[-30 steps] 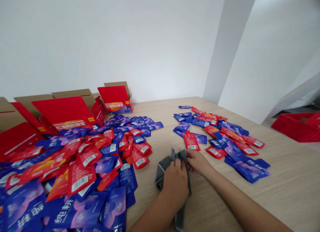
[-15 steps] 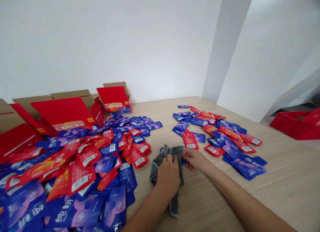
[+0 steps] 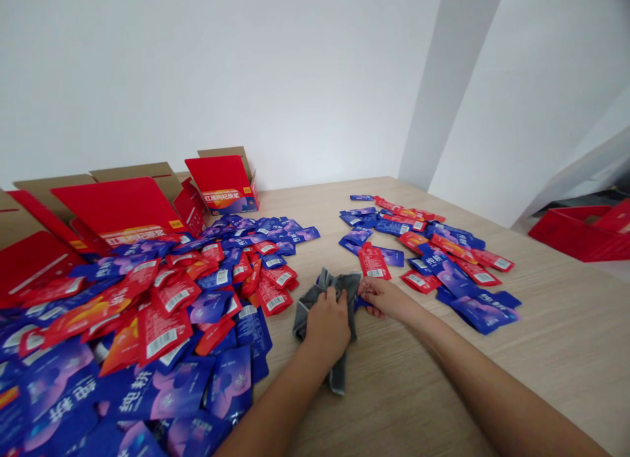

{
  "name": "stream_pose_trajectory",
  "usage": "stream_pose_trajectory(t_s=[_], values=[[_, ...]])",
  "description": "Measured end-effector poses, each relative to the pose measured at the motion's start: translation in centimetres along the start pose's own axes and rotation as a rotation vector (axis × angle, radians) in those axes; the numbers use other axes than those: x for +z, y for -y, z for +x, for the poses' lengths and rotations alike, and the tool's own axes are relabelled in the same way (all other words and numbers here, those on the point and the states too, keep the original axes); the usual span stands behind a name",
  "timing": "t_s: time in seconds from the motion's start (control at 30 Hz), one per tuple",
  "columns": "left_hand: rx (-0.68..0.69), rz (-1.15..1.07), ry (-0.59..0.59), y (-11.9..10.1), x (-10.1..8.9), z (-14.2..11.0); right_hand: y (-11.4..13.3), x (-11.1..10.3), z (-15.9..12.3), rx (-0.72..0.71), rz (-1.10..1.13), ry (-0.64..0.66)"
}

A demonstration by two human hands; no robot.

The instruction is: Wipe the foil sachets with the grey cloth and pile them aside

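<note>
A crumpled grey cloth (image 3: pixel 306 307) lies on the table in front of me, with one strip trailing toward me. My left hand (image 3: pixel 329 326) is closed over it, fingers bent and pressed into the folds. Just right of the cloth, my right hand (image 3: pixel 386 298) pinches the edge of a blue sachet (image 3: pixel 360 303). Most of that sachet is hidden beneath the cloth and my left hand. Beyond my right hand lie a red sachet (image 3: pixel 374 261) and a blue-purple sachet (image 3: pixel 394 256).
A large heap of red and blue sachets (image 3: pixel 165 326) covers the left side. Open red cartons (image 3: pixel 115 214) stand behind it, with another red carton (image 3: pixel 226 191) farther back. Scattered sachets (image 3: pixel 453 273) lie to the right. A red box (image 3: pixel 575 237) sits beyond the table's right edge.
The view has tipped slightly downward, so everything sits a little higher in the picture. Both hands keep nearly the same pose at the cloth and the blue sachet.
</note>
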State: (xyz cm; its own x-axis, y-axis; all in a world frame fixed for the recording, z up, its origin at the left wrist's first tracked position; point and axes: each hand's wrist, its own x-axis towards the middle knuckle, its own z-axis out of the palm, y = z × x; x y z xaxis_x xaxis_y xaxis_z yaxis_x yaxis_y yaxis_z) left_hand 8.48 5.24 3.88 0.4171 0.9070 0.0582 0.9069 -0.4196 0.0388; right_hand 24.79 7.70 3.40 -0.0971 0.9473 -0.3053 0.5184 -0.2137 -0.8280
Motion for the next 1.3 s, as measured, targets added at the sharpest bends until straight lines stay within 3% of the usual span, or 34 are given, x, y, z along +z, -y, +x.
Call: stream_pose_trajectory(t_s=[0.13,0.3,0.47,0.6,0.73,0.83,0.9,1.1,1.2,1.3], values=[[-0.094,0.017,-0.013,0.9,-0.1,0.3,0.0,0.0,-0.1,0.003,0.008,0.006],[-0.025,0.012,-0.009,0.9,0.0,0.0,0.0,-0.1,-0.1,-0.004,-0.005,0.015],[-0.115,0.025,-0.026,1.3,0.0,0.4,-0.2,-0.3,0.0,0.003,0.069,0.018],[-0.050,0.013,-0.034,1.0,0.3,0.2,-0.3,-0.2,0.1,0.033,0.134,0.011],[-0.064,0.012,-0.067,1.4,0.5,0.4,0.5,-0.4,-0.6,-0.126,0.239,-0.109],[-0.122,0.018,-0.104,2.2,0.7,0.7,2.8,-0.8,-1.4,-0.349,0.348,-0.248],[-0.129,0.017,-0.124,2.6,0.8,0.9,5.1,-0.8,-1.4,-0.422,0.338,-0.263],[-0.116,0.010,-0.164,2.6,1.2,0.7,14.3,2.6,1.8,-0.475,0.091,-0.016],[-0.111,0.007,-0.172,2.7,1.3,0.6,18.7,4.4,3.3,-0.678,0.214,0.151],[-0.108,0.004,-0.173,2.7,1.4,0.6,19.9,4.7,4.3,-0.790,0.200,0.199]])
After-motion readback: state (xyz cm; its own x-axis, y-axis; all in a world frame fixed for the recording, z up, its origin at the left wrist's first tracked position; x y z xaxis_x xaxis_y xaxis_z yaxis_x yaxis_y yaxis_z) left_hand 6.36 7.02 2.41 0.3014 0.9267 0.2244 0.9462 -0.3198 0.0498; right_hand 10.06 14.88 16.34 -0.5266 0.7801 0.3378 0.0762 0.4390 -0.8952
